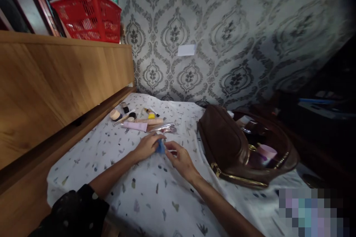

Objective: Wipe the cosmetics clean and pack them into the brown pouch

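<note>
The left hand [147, 147] and the right hand [181, 160] are both holding, grips clamped, a small blue soft item [160, 147] low over the white patterned bed [144, 196], where I think steady fingers are helping.

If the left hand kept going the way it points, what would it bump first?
Probably the clear tube just ahead on the sheet, though depth is unclear. The left hand holds the blue thing, which the right hand touches too.
</note>
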The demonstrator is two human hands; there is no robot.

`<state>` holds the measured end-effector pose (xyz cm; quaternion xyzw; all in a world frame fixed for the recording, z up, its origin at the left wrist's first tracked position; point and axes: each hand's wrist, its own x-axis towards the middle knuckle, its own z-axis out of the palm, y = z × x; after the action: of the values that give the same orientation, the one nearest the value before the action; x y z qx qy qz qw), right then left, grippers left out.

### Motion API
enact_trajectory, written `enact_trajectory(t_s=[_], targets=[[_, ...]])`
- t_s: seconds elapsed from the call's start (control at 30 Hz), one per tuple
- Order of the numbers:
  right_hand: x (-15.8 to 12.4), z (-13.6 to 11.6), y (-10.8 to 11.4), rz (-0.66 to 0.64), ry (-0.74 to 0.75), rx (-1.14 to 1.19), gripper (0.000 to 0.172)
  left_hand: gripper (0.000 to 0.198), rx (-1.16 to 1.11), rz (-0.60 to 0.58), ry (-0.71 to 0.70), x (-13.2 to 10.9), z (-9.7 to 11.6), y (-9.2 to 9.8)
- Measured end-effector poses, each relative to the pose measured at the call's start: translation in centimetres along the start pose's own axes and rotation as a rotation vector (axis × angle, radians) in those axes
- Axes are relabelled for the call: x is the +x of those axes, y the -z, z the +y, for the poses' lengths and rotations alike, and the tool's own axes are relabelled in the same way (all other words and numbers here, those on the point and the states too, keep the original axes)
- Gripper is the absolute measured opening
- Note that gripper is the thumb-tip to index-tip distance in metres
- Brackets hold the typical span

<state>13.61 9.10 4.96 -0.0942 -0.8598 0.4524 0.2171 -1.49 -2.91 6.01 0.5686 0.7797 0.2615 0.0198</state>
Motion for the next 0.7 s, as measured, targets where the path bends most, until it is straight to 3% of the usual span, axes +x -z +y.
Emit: enact_trajectory(t_s=[0.17, 0.4, 0.53, 0.7], targets=[[-1.1, 1.5, -1.2, 0.114, 0.024, -0.112, 0.018, 0.029, 0.149, 0.153, 0.171, 0.3, -2.8, 1.1], [-1.5, 2.0, -1.4, 0.133, 0.080, -0.065, 0.018, 0.032, 0.411, 0.328, 0.395, 1.8, -7.0, 4.3], [-1.4, 2.2, -1.5, 0.136, 0.106, -0.053, 0.019, 0.033, 0.513, 0.355, 0.428, 1.9, -8.7, 3.8], [-1.4, 2.3, -1.6, 0.118, 0.088, -0.034, 0.017, 0.033, 0.570, 0.364, 0.382, 1.5, -9.1, 2.7]])
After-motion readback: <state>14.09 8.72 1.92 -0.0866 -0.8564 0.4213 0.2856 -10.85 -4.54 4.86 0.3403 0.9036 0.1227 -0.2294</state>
